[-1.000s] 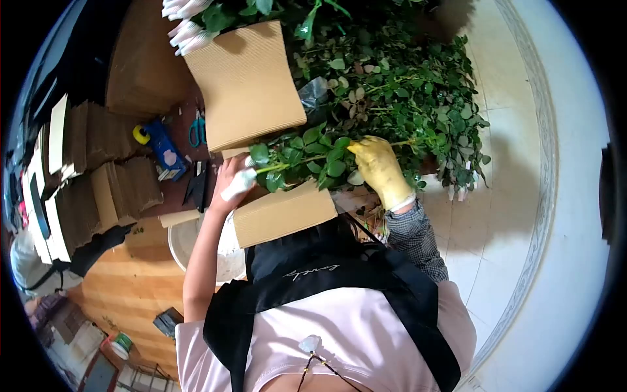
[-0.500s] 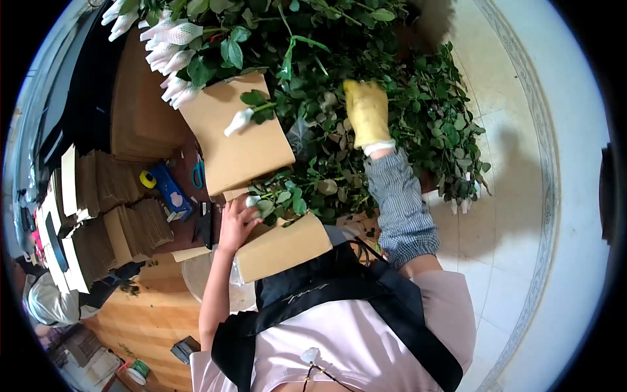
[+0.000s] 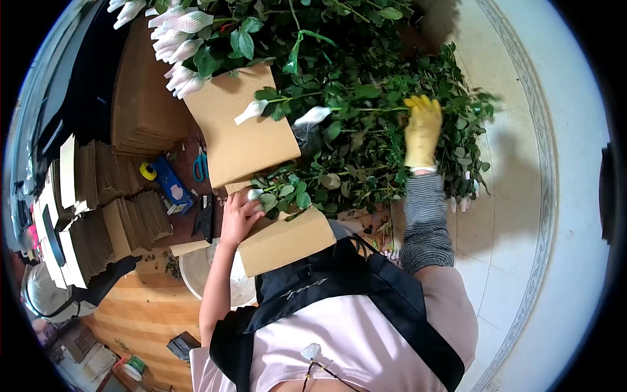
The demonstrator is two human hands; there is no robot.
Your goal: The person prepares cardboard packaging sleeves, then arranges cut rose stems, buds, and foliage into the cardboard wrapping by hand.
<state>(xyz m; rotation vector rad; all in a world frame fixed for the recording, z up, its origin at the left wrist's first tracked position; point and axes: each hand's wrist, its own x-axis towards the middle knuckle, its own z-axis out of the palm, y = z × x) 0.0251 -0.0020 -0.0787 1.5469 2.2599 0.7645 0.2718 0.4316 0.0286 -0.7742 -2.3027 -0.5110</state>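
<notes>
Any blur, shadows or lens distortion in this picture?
Head view: fisheye bending curves the patterned border strip; head view, right side: a soft shadow falls on the floor tiles; head view, near the gloved right hand: leaf tips look smeared, probably by motion.

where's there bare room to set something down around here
The lower part of the upper cardboard stack is bare, between a netted flower bud and the left hand. The floor tiles are open too, between the leafy stems and the patterned border. Crowded: among those stems, and at left, where folded cardboard sits packed.
</notes>
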